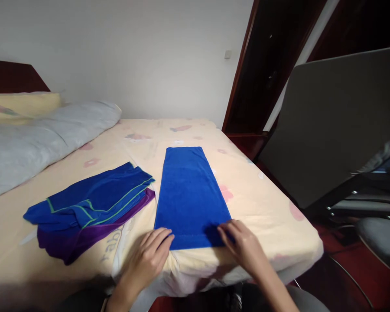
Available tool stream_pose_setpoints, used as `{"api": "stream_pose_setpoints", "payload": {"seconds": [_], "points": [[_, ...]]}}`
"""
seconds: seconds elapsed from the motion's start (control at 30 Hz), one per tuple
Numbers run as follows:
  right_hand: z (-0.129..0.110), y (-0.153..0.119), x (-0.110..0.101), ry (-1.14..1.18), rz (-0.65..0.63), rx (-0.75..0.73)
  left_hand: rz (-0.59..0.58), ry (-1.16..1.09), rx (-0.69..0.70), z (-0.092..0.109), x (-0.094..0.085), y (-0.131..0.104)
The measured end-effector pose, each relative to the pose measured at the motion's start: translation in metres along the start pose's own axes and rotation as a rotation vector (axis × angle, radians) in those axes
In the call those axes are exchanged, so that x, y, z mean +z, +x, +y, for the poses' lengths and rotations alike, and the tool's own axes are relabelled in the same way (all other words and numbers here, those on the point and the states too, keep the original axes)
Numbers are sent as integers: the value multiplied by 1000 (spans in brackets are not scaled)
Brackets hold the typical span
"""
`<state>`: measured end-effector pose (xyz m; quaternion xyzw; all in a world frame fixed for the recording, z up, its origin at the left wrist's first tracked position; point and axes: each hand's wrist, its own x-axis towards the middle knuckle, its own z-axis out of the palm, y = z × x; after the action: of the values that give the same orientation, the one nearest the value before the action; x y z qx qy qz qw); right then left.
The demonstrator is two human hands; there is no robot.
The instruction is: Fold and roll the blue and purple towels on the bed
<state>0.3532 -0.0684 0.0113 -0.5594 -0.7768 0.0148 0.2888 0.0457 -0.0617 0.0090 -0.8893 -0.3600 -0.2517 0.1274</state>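
Observation:
A blue towel (191,190) lies flat on the bed as a long, smooth strip, its near edge close to the bed's front edge. At its near left corner is my left hand (152,251), fingers curled together on the cloth. My right hand (242,242) pinches the near right corner, thumb and fingers at the edge. The fingertips are partly hidden, and the towel still rests on the sheet. To the left lies a loose pile of cloths: a blue cloth with green edging (100,186) on top of a purple cloth (68,242).
The bed (263,212) has a pale yellow patterned sheet. A rolled grey quilt (52,138) and a yellow pillow (22,106) lie at the left. Right of the bed stand a large dark grey panel (338,121) and a chair-like seat (383,238). A dark door (266,65) is behind.

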Motion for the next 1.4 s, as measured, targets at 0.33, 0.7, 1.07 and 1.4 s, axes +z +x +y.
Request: {"api": "stream_pose_setpoints", "payload": {"seconds": [0.33,0.7,1.07,1.4], "points": [[-28,-13,21,64,-256,-158,-313,-105,81,10,16,-4],[36,-19,-14,251,-340,182,-403,-400,-201,-18,3,-13],[30,-5,-21,159,-329,157,-220,-406,-341,-36,6,-14],[41,14,-7,249,-201,369,-89,-618,-793,-48,23,6]]}}
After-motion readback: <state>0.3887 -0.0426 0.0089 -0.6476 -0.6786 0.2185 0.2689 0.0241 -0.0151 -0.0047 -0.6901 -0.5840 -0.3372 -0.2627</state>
